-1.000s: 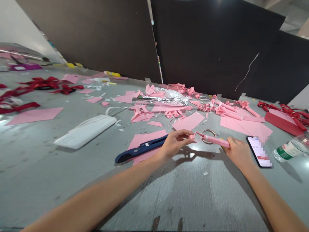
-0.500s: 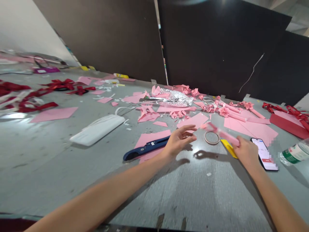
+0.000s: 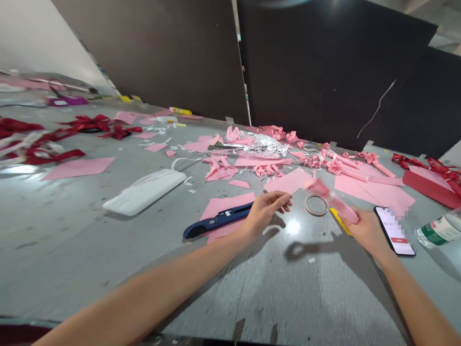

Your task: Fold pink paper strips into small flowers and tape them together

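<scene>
My right hand (image 3: 365, 231) grips a pink paper flower (image 3: 340, 206) by its rolled tube stem; the bloom end, blurred, points up and left. Across from it, my left hand (image 3: 268, 209) is closed with thumb and forefinger together, and whatever lies between the tips is too small to make out. Between the hands a roll of tape (image 3: 316, 205) lies flat on the table. A yellow toothed piece (image 3: 339, 221) sits partly behind my right hand. Dark blue scissors (image 3: 212, 223) rest on pink paper (image 3: 226, 203) beside my left wrist.
A white oblong case (image 3: 146, 192) with a strap lies left. Pink paper scraps, finished paper flowers (image 3: 345, 169) and crinkled clear wrap (image 3: 264, 144) spread along the back. A phone (image 3: 394, 230) and a bottle (image 3: 441, 228) stand right. Red ribbon bows (image 3: 88, 124) lie far left.
My left hand's fingers have drawn together from a spread pose. The paper flower in my right hand has turned, its bloom tipping up and nearer to me.
</scene>
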### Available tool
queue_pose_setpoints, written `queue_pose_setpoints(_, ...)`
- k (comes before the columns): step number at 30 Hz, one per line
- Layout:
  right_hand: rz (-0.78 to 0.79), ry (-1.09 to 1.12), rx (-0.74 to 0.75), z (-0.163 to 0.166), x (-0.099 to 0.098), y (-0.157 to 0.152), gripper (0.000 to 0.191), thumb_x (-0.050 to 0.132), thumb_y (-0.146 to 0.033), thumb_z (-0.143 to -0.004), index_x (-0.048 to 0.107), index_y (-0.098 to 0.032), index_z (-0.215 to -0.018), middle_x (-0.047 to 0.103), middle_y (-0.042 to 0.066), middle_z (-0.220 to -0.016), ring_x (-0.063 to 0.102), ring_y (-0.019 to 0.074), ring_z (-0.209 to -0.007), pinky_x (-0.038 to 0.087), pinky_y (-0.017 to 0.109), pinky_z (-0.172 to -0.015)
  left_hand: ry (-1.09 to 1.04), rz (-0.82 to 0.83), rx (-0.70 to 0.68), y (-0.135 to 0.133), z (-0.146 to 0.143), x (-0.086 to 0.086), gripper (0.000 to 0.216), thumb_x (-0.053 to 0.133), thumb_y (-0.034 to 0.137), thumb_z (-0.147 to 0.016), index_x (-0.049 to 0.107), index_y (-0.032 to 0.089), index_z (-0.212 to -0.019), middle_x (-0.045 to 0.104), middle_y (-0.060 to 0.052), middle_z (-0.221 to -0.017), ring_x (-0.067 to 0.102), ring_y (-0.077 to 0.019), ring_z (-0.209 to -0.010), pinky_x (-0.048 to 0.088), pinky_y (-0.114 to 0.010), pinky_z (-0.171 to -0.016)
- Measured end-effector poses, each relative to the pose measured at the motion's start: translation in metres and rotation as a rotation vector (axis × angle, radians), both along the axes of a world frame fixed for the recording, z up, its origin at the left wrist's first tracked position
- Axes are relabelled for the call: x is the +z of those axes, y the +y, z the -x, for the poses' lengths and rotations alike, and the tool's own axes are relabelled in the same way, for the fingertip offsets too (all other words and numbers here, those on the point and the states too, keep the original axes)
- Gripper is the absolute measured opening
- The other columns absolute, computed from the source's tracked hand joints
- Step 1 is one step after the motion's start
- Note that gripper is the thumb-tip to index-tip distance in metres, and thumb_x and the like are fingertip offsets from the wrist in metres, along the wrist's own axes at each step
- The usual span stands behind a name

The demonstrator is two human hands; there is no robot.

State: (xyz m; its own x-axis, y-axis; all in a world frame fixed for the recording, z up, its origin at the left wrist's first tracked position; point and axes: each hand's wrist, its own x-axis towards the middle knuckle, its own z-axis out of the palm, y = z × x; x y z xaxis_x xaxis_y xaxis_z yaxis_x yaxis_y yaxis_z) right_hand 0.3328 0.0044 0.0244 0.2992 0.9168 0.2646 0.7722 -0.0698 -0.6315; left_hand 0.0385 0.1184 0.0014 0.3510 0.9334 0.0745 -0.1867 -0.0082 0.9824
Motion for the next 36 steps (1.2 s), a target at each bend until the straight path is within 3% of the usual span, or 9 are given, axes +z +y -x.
queue_pose_setpoints(4,0.053,-0.042,-0.018,-0.002,-0.004,0.001,0.048,0.07,-0.065,-0.095,0.072,-0.021,-0.075,0.065,0.002,-0.06,0.059,0.0219,-0.057,0.038,0.031,-0.054,0.012,-0.028,-0.009,0.0,0.0,-0.001,0.038,0.086,0.058,-0.085,0.083,0.02,-0.088,0.078,-0.007,-0.08,0.068,-0.0198,-0.073,0.059,-0.034,-0.069)
queue_pose_setpoints(8,0.098,-0.301,-0.24,-0.024,-0.017,0.013,0.043,0.073,-0.059,-0.096,0.082,-0.02,-0.109,0.08,0.009,-0.081,0.073,0.0303,-0.075,0.045,0.033,-0.063,0.046,-0.056,-0.055,-0.001,-0.001,-0.003,0.039,0.086,0.059,-0.084,0.082,0.02,-0.087,0.077,-0.006,-0.078,0.069,-0.02,-0.073,0.059,-0.034,-0.07)
queue_pose_setpoints(11,0.139,-0.536,-0.292,-0.043,-0.029,0.02,0.048,0.072,-0.048,-0.1,0.076,-0.021,-0.14,0.086,0.014,-0.107,0.078,0.0334,-0.088,0.049,0.036,-0.069,0.068,-0.074,-0.09,-0.001,-0.002,-0.004,0.037,0.086,0.057,-0.085,0.083,0.021,-0.089,0.075,-0.005,-0.077,0.068,-0.0189,-0.073,0.058,-0.033,-0.072)
queue_pose_setpoints(15,0.097,-0.659,-0.204,-0.054,-0.037,0.022,0.042,0.065,-0.034,-0.104,0.075,-0.023,-0.143,0.084,0.013,-0.126,0.077,0.0317,-0.096,0.052,0.038,-0.075,0.084,-0.1,-0.117,-0.002,-0.002,-0.006,0.036,0.085,0.056,-0.087,0.083,0.021,-0.09,0.076,-0.006,-0.08,0.069,-0.019,-0.074,0.058,-0.034,-0.075)
queue_pose_setpoints(22,-0.264,-0.642,0.135,-0.025,-0.029,0.015,0.03,0.058,-0.036,-0.112,0.077,-0.019,-0.128,0.082,0.015,-0.125,0.072,0.0342,-0.114,0.053,0.05,-0.102,0.196,-0.21,-0.103,-0.007,-0.003,-0.007,0.029,0.077,0.05,-0.094,0.084,0.022,-0.092,0.079,-0.007,-0.084,0.072,-0.022,-0.08,0.057,-0.036,-0.077)
queue_pose_setpoints(27,-0.17,-0.732,0.45,0.015,-0.039,0.016,0.042,0.054,-0.014,-0.11,0.068,-0.023,-0.148,0.076,0.013,-0.145,0.065,0.033,-0.138,0.049,0.055,-0.116,0.363,-0.467,-0.123,-0.011,-0.002,-0.009,0.023,0.069,0.039,-0.099,0.085,0.023,-0.097,0.083,-0.009,-0.098,0.075,-0.025,-0.091,0.056,-0.033,-0.073)
queue_pose_setpoints(31,-0.139,-0.756,0.521,0.025,-0.049,0.018,0.046,0.058,-0.004,-0.101,0.071,-0.024,-0.141,0.08,0.011,-0.128,0.068,0.0313,-0.128,0.05,0.052,-0.116,0.423,-0.649,-0.176,-0.012,-0.004,-0.016,0.023,0.065,0.035,-0.104,0.084,0.023,-0.101,0.083,-0.009,-0.098,0.076,-0.0245,-0.093,0.059,-0.035,-0.085)
queue_pose_setpoints(36,-0.199,-0.732,0.555,0.013,-0.057,0.018,0.043,0.052,-0.004,-0.103,0.071,-0.024,-0.137,0.081,0.009,-0.122,0.07,0.0305,-0.12,0.049,0.052,-0.115,0.501,-0.846,-0.268,-0.014,-0.007,-0.024,0.024,0.063,0.032,-0.11,0.083,0.02,-0.108,0.084,-0.012,-0.104,0.077,-0.0264,-0.099,0.058,-0.039,-0.095)
